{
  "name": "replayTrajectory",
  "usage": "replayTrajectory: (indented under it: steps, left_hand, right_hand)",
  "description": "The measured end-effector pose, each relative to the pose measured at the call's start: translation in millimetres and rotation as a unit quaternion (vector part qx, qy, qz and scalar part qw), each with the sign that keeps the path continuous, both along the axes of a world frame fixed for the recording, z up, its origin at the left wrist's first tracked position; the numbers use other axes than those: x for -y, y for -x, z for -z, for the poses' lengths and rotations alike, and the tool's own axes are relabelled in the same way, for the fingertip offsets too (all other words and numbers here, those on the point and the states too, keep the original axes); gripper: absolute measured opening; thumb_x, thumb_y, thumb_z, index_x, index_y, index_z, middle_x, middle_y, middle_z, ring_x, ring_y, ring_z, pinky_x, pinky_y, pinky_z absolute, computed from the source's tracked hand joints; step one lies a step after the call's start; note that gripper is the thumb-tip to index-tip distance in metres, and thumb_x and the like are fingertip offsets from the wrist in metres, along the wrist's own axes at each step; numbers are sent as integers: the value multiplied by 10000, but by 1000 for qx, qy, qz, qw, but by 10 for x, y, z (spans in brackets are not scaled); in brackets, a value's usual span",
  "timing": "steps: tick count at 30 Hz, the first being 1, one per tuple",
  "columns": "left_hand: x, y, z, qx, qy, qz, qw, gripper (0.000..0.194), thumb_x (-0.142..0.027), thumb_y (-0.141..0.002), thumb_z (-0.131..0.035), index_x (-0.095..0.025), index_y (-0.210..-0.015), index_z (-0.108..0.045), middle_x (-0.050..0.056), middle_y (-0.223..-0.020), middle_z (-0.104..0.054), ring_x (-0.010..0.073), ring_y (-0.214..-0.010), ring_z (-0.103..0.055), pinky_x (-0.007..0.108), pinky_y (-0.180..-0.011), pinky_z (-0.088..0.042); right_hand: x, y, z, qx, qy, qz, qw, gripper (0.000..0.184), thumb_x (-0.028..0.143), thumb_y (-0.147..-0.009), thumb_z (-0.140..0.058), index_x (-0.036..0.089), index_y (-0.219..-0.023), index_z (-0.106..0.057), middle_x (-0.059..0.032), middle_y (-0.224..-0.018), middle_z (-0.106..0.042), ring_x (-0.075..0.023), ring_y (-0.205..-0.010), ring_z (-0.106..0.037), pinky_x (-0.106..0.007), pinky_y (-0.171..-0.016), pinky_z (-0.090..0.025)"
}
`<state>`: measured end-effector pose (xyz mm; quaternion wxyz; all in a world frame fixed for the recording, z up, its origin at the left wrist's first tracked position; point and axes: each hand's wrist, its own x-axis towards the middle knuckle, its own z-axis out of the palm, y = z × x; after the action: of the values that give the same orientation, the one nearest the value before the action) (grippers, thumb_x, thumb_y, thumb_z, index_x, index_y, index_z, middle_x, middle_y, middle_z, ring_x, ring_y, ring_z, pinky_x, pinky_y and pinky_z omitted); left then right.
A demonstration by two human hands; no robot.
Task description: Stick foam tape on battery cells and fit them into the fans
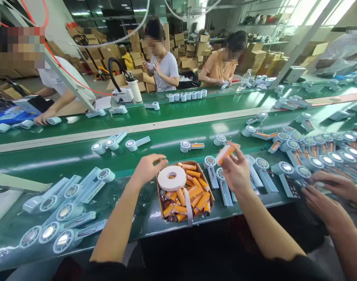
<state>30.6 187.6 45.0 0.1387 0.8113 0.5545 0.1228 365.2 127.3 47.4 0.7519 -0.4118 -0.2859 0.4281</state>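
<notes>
An open carton [212,195] stands before me, full of orange cylindrical batteries [202,201]. On its left side lies a roll of white tape [164,179], a loose strip hanging down the carton's front. Just left of the roll is my left hand [146,168], its fingers apart and nothing visible in them. My right hand [236,173] pinches an orange battery [224,153] with a white strip on its face, raised right of the carton. Beneath that hand, pale blue handheld fans [223,191] lie with their handles toward me.
More fans [66,210] are grouped at the left, and many [319,140] crowd the right. Several lie on the green conveyor belt [158,136]. A co-worker's hands [327,195] work close on my right. Across the line are other people [167,70] and a white bottle [134,89].
</notes>
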Motion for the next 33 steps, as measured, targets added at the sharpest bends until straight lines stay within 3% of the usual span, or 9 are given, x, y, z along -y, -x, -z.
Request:
replayTrajectory:
  steps: [3,6,11,15,17,20,23,28,33]
  left_hand:
    - [-685,265,-81,-70,-31,-138,987,446,-357,-1046,-502,-211,-1422,-692,163,-1444,-687,380,-1356,-579,565,-1168,-475]
    - [-1037,459,-66,-122,-15,-158,980,426,-246,-1021,-502,-190,-1396,-697,208,-1418,-681,413,-1305,-599,598,-1060,-545]
    - [-1169,262,164,-188,22,-30,981,290,-202,-1032,-598,-200,-1293,-722,139,-1496,-630,318,-1362,-585,507,-1073,-573]
    - [-1268,-117,343,-235,72,63,967,293,-340,-1020,-711,-195,-1274,-703,112,-1441,-647,278,-1305,-631,511,-1078,-580]
    - [-1356,-211,342,-256,97,80,958,350,-392,-1021,-712,-182,-1299,-686,115,-1379,-673,271,-1231,-670,516,-1047,-596]
    - [-1469,-227,250,-272,127,106,948,353,-412,-1029,-701,-189,-1301,-685,107,-1335,-691,250,-1170,-692,483,-1012,-612]
    - [-1473,-221,178,-275,132,119,945,337,-416,-1031,-697,-204,-1294,-690,104,-1342,-690,244,-1169,-692,463,-1007,-614]
    - [-1351,-330,265,-284,104,96,948,372,-422,-1031,-695,-191,-1322,-676,115,-1363,-678,256,-1189,-684,488,-1018,-610]
    - [-1309,-450,314,-277,89,95,952,357,-413,-1036,-688,-206,-1327,-678,117,-1393,-666,257,-1212,-675,488,-1036,-603]
  right_hand:
    - [271,-1,254,-8,41,13,999,578,397,-622,-1016,308,-1138,-772,-11,-992,-804,-166,-859,-779,-265,-731,-649]
    - [385,-208,377,14,69,30,997,581,455,-613,-1012,305,-1127,-786,-25,-919,-800,-198,-770,-778,-304,-663,-651]
    - [227,-462,288,64,106,-29,992,631,436,-555,-1038,287,-1127,-818,-28,-790,-780,-225,-690,-768,-333,-613,-646]
    - [-375,-111,113,176,55,-136,974,598,437,-567,-1023,239,-1096,-827,-53,-867,-815,-243,-785,-791,-374,-733,-669]
    - [-777,204,84,263,26,-189,946,549,462,-655,-963,222,-1127,-815,-54,-891,-824,-238,-805,-792,-381,-776,-662]
    - [-1302,663,111,477,32,-222,850,366,408,-863,-805,224,-1180,-795,-39,-893,-832,-209,-822,-788,-346,-817,-628]
    - [-1606,945,141,581,26,-240,777,267,361,-905,-791,249,-1146,-811,-50,-921,-844,-232,-879,-794,-336,-845,-596]
    - [-1693,1015,181,648,8,-266,713,326,379,-899,-815,291,-1212,-803,-59,-1003,-856,-267,-945,-798,-326,-857,-570]
    - [-1637,950,229,688,22,-266,675,389,385,-928,-776,312,-1309,-776,-53,-1064,-858,-266,-981,-798,-319,-870,-573]
